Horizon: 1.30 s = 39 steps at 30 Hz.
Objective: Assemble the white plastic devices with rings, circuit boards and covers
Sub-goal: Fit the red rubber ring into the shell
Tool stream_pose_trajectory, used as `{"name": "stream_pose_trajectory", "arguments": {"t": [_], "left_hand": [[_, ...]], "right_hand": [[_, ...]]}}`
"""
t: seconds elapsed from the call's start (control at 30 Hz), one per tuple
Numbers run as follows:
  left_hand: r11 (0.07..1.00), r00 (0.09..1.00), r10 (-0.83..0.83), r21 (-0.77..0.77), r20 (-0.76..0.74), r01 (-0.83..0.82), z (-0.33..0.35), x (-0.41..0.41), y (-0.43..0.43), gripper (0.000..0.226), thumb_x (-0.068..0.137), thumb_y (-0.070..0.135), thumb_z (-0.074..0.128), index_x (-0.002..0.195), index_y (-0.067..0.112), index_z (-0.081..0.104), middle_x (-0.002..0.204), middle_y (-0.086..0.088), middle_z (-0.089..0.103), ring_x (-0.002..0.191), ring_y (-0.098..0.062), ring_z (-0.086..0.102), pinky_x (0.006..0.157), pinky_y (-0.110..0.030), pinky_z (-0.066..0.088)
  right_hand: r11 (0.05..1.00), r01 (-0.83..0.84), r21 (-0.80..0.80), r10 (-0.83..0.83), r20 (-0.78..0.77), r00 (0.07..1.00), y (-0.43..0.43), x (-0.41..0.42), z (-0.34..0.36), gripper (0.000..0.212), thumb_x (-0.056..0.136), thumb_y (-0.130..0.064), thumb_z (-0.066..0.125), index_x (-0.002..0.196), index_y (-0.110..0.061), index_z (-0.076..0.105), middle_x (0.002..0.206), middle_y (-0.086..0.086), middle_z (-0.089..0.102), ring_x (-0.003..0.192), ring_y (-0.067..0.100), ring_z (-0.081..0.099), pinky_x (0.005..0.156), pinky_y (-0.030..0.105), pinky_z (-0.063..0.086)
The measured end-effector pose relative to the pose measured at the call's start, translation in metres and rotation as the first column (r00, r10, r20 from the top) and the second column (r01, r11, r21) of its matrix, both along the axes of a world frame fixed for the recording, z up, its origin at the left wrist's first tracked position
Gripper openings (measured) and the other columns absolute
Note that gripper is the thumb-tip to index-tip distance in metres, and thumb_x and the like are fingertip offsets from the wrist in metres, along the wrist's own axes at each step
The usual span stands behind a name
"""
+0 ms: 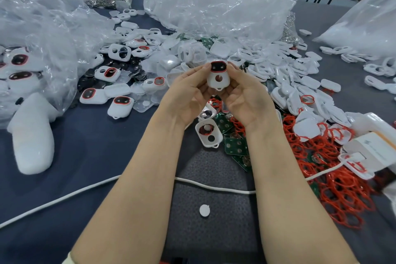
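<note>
I hold one white plastic device [218, 78] above the table with both hands. Its upper window has a red ring and a dark inside, and below that is a round hole. My left hand [188, 92] grips its left side and my right hand [246, 96] grips its right side, fingertips meeting at the top edge. Below my hands lies another white shell [207, 133] with a red ring loose in its opening. Green circuit boards [234, 146] lie beside it. A heap of red rings [334, 178] spreads to the right. Several devices fitted with red rings [121, 104] lie at the left.
A heap of white covers and shells [289, 70] fills the middle and right of the dark blue table. Crumpled clear plastic bags [214, 8] stand behind and at the left. A white cable [85, 191] crosses the front. A white box [372, 152] sits at the right edge.
</note>
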<state>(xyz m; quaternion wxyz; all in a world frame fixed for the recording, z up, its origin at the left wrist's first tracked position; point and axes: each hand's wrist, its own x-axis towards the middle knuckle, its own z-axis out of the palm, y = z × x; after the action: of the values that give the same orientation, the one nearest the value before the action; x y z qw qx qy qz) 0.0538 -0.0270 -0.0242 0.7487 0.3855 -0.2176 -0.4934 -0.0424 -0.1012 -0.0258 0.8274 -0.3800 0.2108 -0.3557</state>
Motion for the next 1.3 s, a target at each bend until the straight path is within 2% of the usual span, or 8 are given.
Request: {"name": "stream_pose_trajectory", "arguments": {"t": [0.37,0.57,0.63,0.73,0.83,0.93,1.1,1.3], "left_hand": [[0.996,0.985,0.067,0.052,0.161,-0.076,0.004,0.006,0.008,0.013,0.095,0.019,0.058,0.085,0.02,0.065,0.078,0.006,0.066,0.07,-0.007,0.058,0.071,-0.02,0.045],[0.926,0.954,-0.008,0.362,0.298,-0.106,0.011,0.013,0.012,0.052,0.092,0.059,0.047,0.084,0.011,0.066,0.062,0.002,0.069,0.055,-0.008,0.065,0.051,-0.018,0.051],[0.925,0.947,-0.002,0.36,0.322,-0.12,0.011,0.016,0.014,0.03,0.094,0.037,0.058,0.083,0.011,0.065,0.065,-0.001,0.072,0.058,-0.011,0.069,0.052,-0.019,0.052],[0.934,0.948,-0.021,0.344,0.317,-0.095,0.01,0.022,0.02,0.009,0.093,0.011,0.061,0.088,0.006,0.067,0.072,-0.006,0.074,0.064,-0.014,0.072,0.054,-0.019,0.054],[0.934,0.966,0.062,0.325,0.252,-0.145,0.01,0.03,0.026,0.008,0.092,0.001,0.057,0.089,0.004,0.065,0.083,-0.011,0.072,0.068,-0.014,0.072,0.056,-0.018,0.055],[0.923,0.948,0.258,0.242,0.186,-0.299,0.011,0.038,0.033,0.007,0.094,-0.001,0.053,0.092,-0.001,0.06,0.091,-0.014,0.068,0.066,-0.012,0.072,0.059,-0.018,0.056],[0.839,0.855,0.516,0.172,0.05,-0.516,0.009,0.043,0.036,0.016,0.099,0.001,0.047,0.113,-0.004,0.051,0.104,-0.023,0.064,0.066,-0.016,0.071,0.057,-0.016,0.054],[0.8,0.806,0.591,0.132,-0.013,-0.585,0.009,0.046,0.037,0.027,0.099,0.001,0.048,0.124,-0.009,0.05,0.087,-0.014,0.066,0.064,-0.014,0.071,0.059,-0.017,0.055]], "right_hand": [[0.896,-0.02,-0.443,-0.045,-0.137,0.989,-0.005,-0.009,0.006,0.009,0.091,-0.008,0.059,0.093,-0.016,0.064,0.081,-0.007,0.07,0.077,0.007,0.064,0.069,0.021,0.049],[0.483,-0.107,-0.869,-0.383,-0.32,0.867,0.0,-0.007,0.006,0.022,0.087,-0.018,0.068,0.084,-0.037,0.059,0.096,-0.009,0.057,0.093,0.008,0.056,0.081,0.025,0.05],[0.43,-0.212,-0.878,-0.38,-0.389,0.839,0.002,-0.006,0.005,0.025,0.085,-0.013,0.069,0.085,-0.037,0.061,0.103,-0.006,0.052,0.101,0.012,0.053,0.09,0.034,0.05],[0.423,-0.305,-0.853,-0.369,-0.47,0.802,0.005,-0.005,0.006,0.028,0.085,-0.009,0.066,0.088,-0.037,0.065,0.113,-0.007,0.049,0.101,0.003,0.051,0.093,0.023,0.045],[0.506,-0.263,-0.822,-0.313,-0.458,0.832,0.01,-0.003,0.009,0.03,0.089,-0.01,0.059,0.1,-0.036,0.065,0.113,-0.007,0.058,0.088,0.0,0.06,0.076,0.01,0.047],[0.59,-0.215,-0.778,-0.248,-0.428,0.869,0.016,-0.003,0.014,0.022,0.088,-0.011,0.062,0.102,-0.028,0.064,0.097,-0.008,0.067,0.082,0.005,0.065,0.079,0.022,0.055],[0.241,-0.678,-0.694,-0.328,-0.716,0.616,0.037,0.015,0.011,0.016,0.084,-0.014,0.065,0.096,-0.019,0.073,0.076,-0.014,0.058,0.067,0.001,0.052,0.061,0.002,0.038],[0.034,-0.812,-0.583,-0.282,-0.785,0.552,0.062,0.029,0.013,0.022,0.084,-0.028,0.07,0.105,-0.025,0.069,0.085,-0.008,0.05,0.082,0.011,0.048,0.071,0.022,0.038]]}}
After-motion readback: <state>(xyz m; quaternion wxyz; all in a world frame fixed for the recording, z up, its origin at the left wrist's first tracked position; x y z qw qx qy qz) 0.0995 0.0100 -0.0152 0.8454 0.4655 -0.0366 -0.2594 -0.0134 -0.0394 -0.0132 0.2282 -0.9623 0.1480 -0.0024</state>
